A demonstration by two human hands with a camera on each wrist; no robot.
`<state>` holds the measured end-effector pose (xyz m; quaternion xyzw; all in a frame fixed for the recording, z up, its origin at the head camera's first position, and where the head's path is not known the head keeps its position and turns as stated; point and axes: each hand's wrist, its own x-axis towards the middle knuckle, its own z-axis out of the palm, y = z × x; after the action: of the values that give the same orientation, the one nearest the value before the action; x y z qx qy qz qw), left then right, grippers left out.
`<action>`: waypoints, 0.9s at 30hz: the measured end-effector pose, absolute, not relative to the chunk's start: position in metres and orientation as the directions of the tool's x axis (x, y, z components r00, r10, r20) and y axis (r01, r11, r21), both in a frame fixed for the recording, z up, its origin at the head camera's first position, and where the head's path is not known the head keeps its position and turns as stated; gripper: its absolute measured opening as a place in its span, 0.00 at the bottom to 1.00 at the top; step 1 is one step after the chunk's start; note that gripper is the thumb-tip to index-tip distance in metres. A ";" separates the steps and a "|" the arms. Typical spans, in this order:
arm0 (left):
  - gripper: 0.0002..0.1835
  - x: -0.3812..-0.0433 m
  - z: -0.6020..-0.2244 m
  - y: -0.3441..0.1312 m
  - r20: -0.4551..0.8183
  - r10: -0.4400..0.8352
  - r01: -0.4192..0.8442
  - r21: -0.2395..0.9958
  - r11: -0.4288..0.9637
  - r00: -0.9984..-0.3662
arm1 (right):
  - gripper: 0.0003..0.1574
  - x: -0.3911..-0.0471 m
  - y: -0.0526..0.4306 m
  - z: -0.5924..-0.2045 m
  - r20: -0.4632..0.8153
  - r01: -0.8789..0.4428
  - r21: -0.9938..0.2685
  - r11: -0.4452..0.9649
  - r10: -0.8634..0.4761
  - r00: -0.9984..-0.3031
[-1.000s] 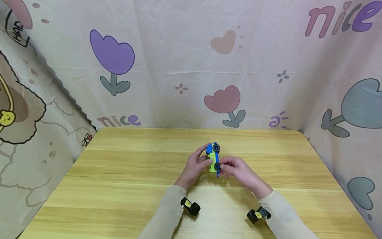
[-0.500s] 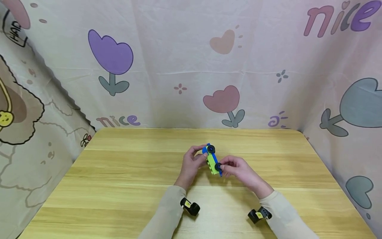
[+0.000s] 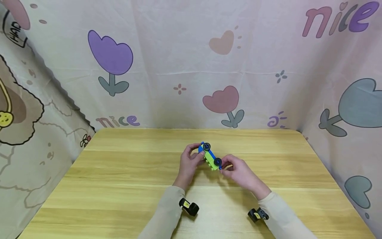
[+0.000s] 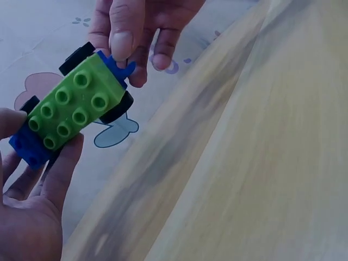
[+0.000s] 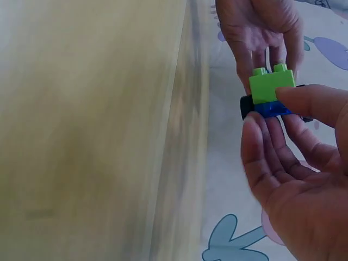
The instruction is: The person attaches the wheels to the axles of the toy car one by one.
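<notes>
A toy block car [image 3: 211,159] is held up at a slant above the table, its wheel side turned to the right in the head view. It has a blue base with black wheels, and a bright green studded brick [image 4: 70,103] on top. My left hand [image 3: 187,164] grips the far end, where a blue brick [image 4: 30,145] sits. With thumb and fingers, my right hand [image 3: 241,171] pinches the near end by the blue hook [image 4: 120,69]. Seen from the right wrist, the right thumb overlaps the green end face and the fingers lie under the blue base.
The wooden table [image 3: 119,172] stretches out beneath both hands. Behind it hangs a pale cloth [image 3: 167,39] printed with flowers and hearts, continuing along both sides. Each sleeved wrist carries a small black camera, one on the left [image 3: 189,207] and one on the right [image 3: 258,215].
The car has swung from nearly upright to a slant, its far end moving left with my left hand. My right fingers have slipped from the near wheel to the end of the base.
</notes>
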<state>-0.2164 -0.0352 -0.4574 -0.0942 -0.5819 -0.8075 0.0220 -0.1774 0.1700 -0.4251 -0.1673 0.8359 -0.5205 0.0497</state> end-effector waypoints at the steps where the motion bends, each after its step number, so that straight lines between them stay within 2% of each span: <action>1: 0.22 -0.216 -0.457 -0.036 0.180 0.075 0.147 0.936 -0.320 -0.981 | 0.11 -0.178 0.170 -0.425 0.087 -0.220 -0.886 0.409 -0.319 -0.944; 6: 0.28 -0.215 -0.457 -0.040 0.164 0.094 0.124 0.935 -0.331 -0.982 | 0.11 -0.180 0.171 -0.422 0.097 -0.196 -0.874 0.445 -0.236 -0.967; 11: 0.24 -0.214 -0.456 -0.044 0.123 0.133 0.075 0.945 -0.318 -0.984 | 0.11 -0.184 0.174 -0.422 0.106 -0.184 -0.863 0.471 -0.186 -0.977; 15: 0.23 -0.214 -0.455 -0.047 0.107 0.150 0.061 0.957 -0.284 -0.983 | 0.13 -0.187 0.179 -0.425 0.112 -0.172 -0.883 0.437 -0.161 -0.981; 22: 0.22 -0.215 -0.451 -0.051 0.149 0.097 0.142 0.987 -0.071 -0.984 | 0.14 -0.194 0.183 -0.429 0.119 -0.159 -0.940 0.301 -0.147 -0.982; 27: 0.20 -0.216 -0.453 -0.051 0.185 0.080 0.184 0.983 -0.027 -0.979 | 0.13 -0.196 0.182 -0.429 0.118 -0.144 -0.955 0.257 -0.114 -0.986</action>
<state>-0.2162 -0.0508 -0.4528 -0.0946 -0.6966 -0.7102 0.0364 -0.1963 0.1820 -0.4294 -0.0815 0.7928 -0.6039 -0.0125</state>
